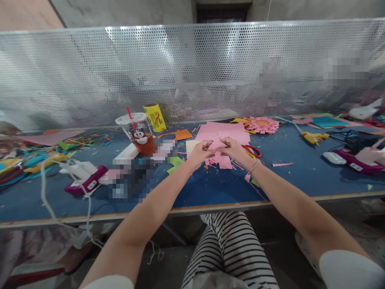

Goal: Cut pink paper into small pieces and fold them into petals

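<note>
Between my two hands, above the blue table, is a small piece of pink paper point(217, 147). My left hand point(200, 154) pinches its left side, and my right hand point(233, 149) grips its right side, the fingertips close together. Behind them a larger pink sheet point(224, 131) lies flat, with a cream sheet point(190, 147) partly under my left hand. Pink scraps point(225, 163) are scattered just below the fingers. Scissors with red handles point(255, 151) rest beside my right wrist, their blades hidden.
A plastic cup of brown drink point(141, 136) and a yellow can point(155, 117) stand back left. Purple power strips point(86, 181) with cables lie left and right. A yellow glue gun point(314, 138) and a fringed pink paper ring point(263, 125) lie to the right. A perforated metal screen point(180, 60) borders the back.
</note>
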Motion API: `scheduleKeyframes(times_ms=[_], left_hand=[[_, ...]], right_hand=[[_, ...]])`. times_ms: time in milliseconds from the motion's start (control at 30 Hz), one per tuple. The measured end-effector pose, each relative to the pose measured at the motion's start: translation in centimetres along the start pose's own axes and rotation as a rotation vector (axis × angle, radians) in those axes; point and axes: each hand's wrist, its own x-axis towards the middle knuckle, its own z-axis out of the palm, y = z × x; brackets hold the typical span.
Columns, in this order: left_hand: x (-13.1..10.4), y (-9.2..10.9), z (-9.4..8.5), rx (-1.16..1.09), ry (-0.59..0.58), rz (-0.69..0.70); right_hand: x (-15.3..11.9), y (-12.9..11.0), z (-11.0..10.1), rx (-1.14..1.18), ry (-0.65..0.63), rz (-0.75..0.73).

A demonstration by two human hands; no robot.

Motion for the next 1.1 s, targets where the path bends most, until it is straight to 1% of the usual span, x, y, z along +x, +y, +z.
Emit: scheduleKeyframes(times_ms=[200, 367, 433, 633, 733, 800, 900, 967, 1100], left_hand=[[-0.1, 0.3, 0.3, -0.138, 0.041, -0.099], [-0.1, 0.5, 0.2, -0.168, 0.083, -0.139], [-0.1, 0.6, 0.2, -0.183, 0.092, -0.153], [0.1, 1.0, 0.2, -0.274, 0.146, -0.176], [0.1, 1.2, 0.0, -0.292, 0.144, -0.190], [0.1, 1.3, -0.1, -0.289, 0.124, -0.190], [0.1, 1.3, -0.2, -0.279, 0.078, -0.158], [0.1, 1.2, -0.1, -0.263, 0.056, -0.134], [-0.1, 1.0, 0.2, -0.149, 0.073, -0.098]], right_hand=[[-0.1, -0.1, 0.3, 0.126, -0.001, 0.078], [-0.1, -0.5, 0.7, 0.297, 0.064, 0.188], [-0.1, -0.6, 0.7, 0.334, 0.068, 0.216], [-0.2, -0.9, 0.4, 0.413, 0.037, 0.200], [-0.3, -1.0, 0.3, 0.435, 0.028, 0.191], [-0.3, -1.1, 0.1, 0.438, 0.008, 0.181], [-0.4, -1.2, 0.0, 0.422, -0.055, 0.139], [-0.5, -1.2, 0.1, 0.378, -0.062, 0.105], [-0.4, -0.7, 0.2, 0.123, -0.021, 0.012]])
